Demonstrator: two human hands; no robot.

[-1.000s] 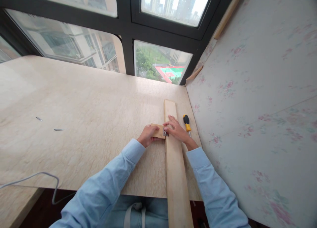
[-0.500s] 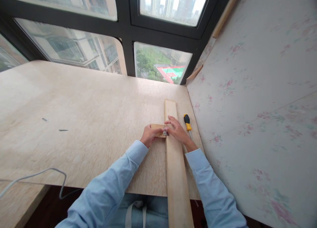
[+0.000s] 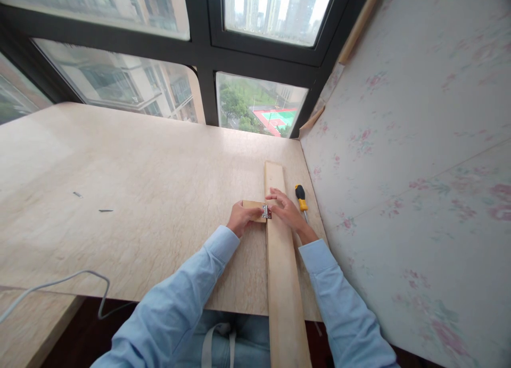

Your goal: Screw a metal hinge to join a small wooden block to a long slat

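Observation:
A long pale wooden board (image 3: pixel 284 283) lies lengthwise on the tabletop and overhangs its near edge. Against its left side sits a short wooden block (image 3: pixel 252 204), gripped by my left hand (image 3: pixel 240 218) with the thumb on top. A small metal hinge (image 3: pixel 266 212) straddles the joint between block and board. My left thumb reaches the hinge's left leaf. My right hand (image 3: pixel 286 210) rests over the board, its thumb at the hinge's right leaf and its other fingers extended and apart. The palm side of the right hand is hidden.
A yellow and black screwdriver (image 3: pixel 301 197) lies right of the board, near the flowered wall (image 3: pixel 399 197). Two small metal pieces, one a dark sliver (image 3: pixel 106 211), lie at left on the tabletop (image 3: pixel 159 240). A grey cable (image 3: pixel 64 277) crosses the near left edge. Windows stand behind.
My right thumb has drawn back slightly from the hinge, so more of the hinge shows. Block and board keep their places; the view has shifted a little.

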